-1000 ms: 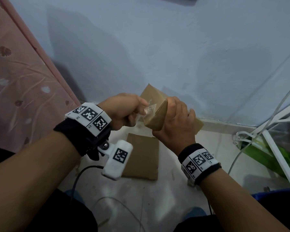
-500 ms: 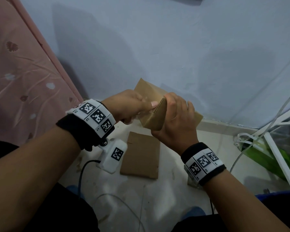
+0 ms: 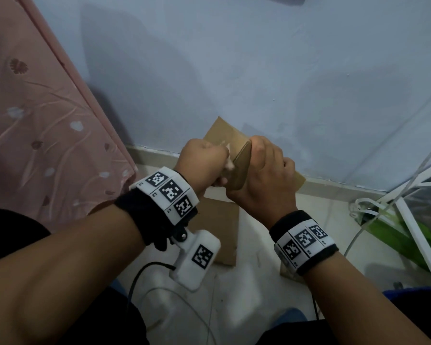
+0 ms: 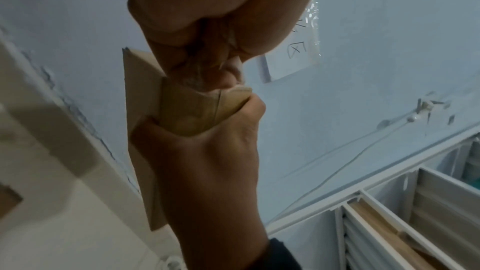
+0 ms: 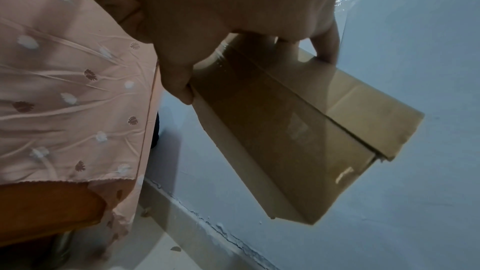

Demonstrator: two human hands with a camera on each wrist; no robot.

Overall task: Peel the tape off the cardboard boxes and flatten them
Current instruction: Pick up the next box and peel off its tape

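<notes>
Against a pale blue wall, with a pink patterned cloth hanging at my left, I sit over a light tiled floor and work on a cardboard box held in the air between my 2 hands. A white frame with green material behind it stands at my right, and a thin cable curves down past it.

On the floor below my hands lies a flat piece of cardboard, close to the skirting.

My right hand grips the box at its near end: the right wrist view shows my thumb hooked over 1 long edge and my fingers curled round the opposite side, with the long brown body of the box slanting away and down toward the wall. Glossy clear tape runs along the seam of that face.

My left hand is bunched into a fist against the top corner of the box, its fingertips pressed together and pinching a crumpled, whitish scrap of tape right at the cardboard edge. From the left wrist view the scrap shows as a wrinkled film between those fingers and the end of the box, directly above my right hand.

Both wrists carry black bands with white marker tiles.
</notes>
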